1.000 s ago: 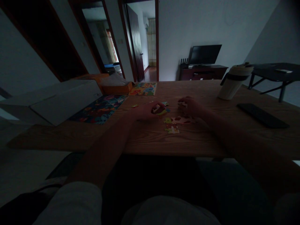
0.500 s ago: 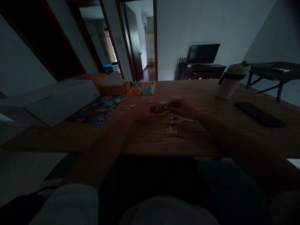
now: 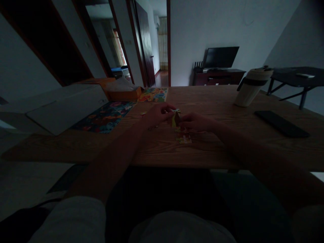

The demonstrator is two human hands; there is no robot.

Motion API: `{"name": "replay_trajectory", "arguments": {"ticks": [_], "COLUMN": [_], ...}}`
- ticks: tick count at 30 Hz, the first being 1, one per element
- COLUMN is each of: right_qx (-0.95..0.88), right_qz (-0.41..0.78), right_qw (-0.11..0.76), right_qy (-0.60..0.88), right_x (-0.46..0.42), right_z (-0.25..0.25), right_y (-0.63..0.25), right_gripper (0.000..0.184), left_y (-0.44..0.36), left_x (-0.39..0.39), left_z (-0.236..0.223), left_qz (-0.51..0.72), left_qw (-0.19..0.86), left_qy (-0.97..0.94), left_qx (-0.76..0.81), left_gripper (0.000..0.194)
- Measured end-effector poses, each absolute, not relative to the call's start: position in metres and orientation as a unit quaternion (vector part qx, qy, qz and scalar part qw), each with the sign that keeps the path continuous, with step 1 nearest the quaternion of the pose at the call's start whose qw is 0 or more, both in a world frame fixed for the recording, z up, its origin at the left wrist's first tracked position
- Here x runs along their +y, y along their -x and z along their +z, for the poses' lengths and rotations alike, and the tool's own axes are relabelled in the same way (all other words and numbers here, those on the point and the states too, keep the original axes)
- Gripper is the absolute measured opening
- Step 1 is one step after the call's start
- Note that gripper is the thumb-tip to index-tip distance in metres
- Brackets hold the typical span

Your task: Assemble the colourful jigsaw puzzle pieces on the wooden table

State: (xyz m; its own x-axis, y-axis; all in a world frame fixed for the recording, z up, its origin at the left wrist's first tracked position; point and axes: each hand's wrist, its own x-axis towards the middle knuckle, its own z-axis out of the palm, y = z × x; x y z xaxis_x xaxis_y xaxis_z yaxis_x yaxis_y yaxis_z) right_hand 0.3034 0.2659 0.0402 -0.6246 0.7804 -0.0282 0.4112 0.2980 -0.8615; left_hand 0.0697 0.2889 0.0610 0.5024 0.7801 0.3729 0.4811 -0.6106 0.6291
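Note:
The room is dim. My left hand (image 3: 156, 114) and my right hand (image 3: 194, 122) meet over the wooden table (image 3: 217, 141). Both pinch a small puzzle piece (image 3: 174, 118), yellowish, which stands on edge between them. Just below the hands lie a few joined puzzle pieces (image 3: 184, 138) flat on the wood. A single loose piece (image 3: 143, 114) lies to the left of my left hand.
A dark colourful puzzle board (image 3: 105, 116) and a lighter one (image 3: 153, 95) lie at the left. A white box (image 3: 60, 106) and an orange box (image 3: 121, 92) stand beyond them. A white tumbler (image 3: 249, 88) and a black phone (image 3: 280, 124) are at the right.
My right hand has come left from the table to meet my left hand. The piece, flat in my left hand before, now stands on edge between both hands.

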Motion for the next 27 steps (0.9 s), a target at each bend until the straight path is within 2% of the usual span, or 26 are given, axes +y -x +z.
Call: {"name": "replay_trajectory", "arguments": {"ticks": [4,17,27], "right_qx": [-0.803,-0.811,-0.807], "right_qz": [0.405,0.345,0.351], "right_qw": [0.239,0.243,0.254], "right_qy": [0.366,0.406,0.402], "right_x": [0.267,0.27,0.279], "right_z": [0.041,0.041,0.036], "right_y": [-0.304,-0.307,-0.312], "right_gripper": [0.027,0.035,0.031], "left_y": [-0.07,-0.072,-0.067], "left_x": [0.287,0.283,0.291], "left_z": [0.062,0.068,0.064], "left_qz": [0.329,0.351,0.341], "left_qw": [0.232,0.282,0.199], "left_qy": [-0.84,-0.797,-0.82], "left_qx": [0.364,0.403,0.414], "left_gripper": [0.02,0.015,0.017]}}
